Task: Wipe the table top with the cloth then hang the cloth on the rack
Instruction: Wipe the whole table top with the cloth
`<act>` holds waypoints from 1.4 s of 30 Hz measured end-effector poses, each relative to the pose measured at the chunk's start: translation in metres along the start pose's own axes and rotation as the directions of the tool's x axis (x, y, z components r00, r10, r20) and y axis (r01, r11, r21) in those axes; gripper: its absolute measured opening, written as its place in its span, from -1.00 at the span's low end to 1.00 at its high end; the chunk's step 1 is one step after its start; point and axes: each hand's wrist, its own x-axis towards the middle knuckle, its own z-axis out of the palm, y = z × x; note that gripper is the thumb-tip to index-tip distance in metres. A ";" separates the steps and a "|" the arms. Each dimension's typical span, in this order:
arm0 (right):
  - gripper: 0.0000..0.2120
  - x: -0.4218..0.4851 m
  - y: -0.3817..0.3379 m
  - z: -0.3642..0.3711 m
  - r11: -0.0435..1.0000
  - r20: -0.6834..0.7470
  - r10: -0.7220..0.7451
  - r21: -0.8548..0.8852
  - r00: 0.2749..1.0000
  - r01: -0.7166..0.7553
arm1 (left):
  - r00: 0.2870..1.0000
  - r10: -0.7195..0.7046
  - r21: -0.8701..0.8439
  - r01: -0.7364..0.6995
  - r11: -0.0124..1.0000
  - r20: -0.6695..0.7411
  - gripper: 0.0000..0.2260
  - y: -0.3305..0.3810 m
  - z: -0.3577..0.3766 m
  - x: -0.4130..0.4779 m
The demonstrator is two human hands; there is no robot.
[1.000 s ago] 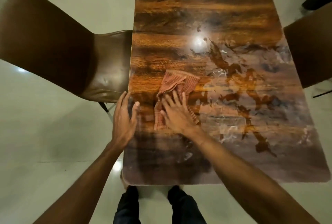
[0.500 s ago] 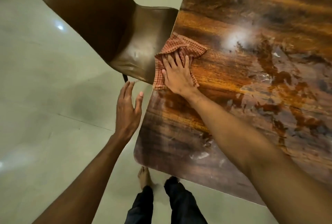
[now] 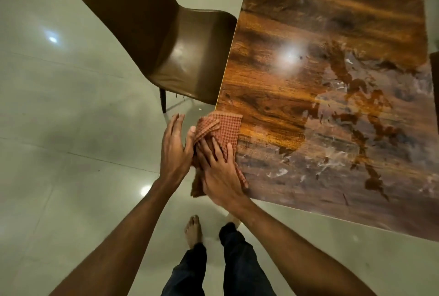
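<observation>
A red checked cloth (image 3: 224, 127) lies over the left edge of the glossy wooden table top (image 3: 332, 82), near its front corner, part of it hanging off the side. My right hand (image 3: 219, 174) presses flat on the cloth with straight fingers. My left hand (image 3: 174, 151) is beside the table edge with straight fingers, its thumb touching the cloth's overhanging part. Wet smears streak the right half of the table. No rack is in view.
A brown leather chair (image 3: 166, 41) stands at the table's left side, its seat tucked against the edge. Another chair's edge (image 3: 435, 91) shows at far right. Pale tiled floor (image 3: 71, 129) lies to the left, and my legs and bare foot (image 3: 193, 230) are below.
My right hand has dragged the cloth back along the left edge toward the front corner, partly off the table. My left hand has moved in against the cloth's hanging part.
</observation>
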 end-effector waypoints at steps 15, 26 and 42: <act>-0.37 -0.096 0.049 0.005 0.867 -0.007 0.494 0.071 0.869 -0.493 | 0.987 0.106 -0.013 -0.105 0.994 0.118 -0.46 -0.006 0.002 -0.053; -0.43 -0.097 0.076 0.014 0.948 -0.098 0.306 0.128 0.947 -0.293 | 0.976 0.142 0.061 -0.153 0.986 0.164 -0.49 0.044 0.062 -0.080; -0.45 -0.023 0.158 -0.022 0.936 -0.041 0.328 0.151 0.944 -0.318 | 0.999 0.022 0.106 -0.019 0.994 -0.027 -0.52 0.052 0.076 -0.100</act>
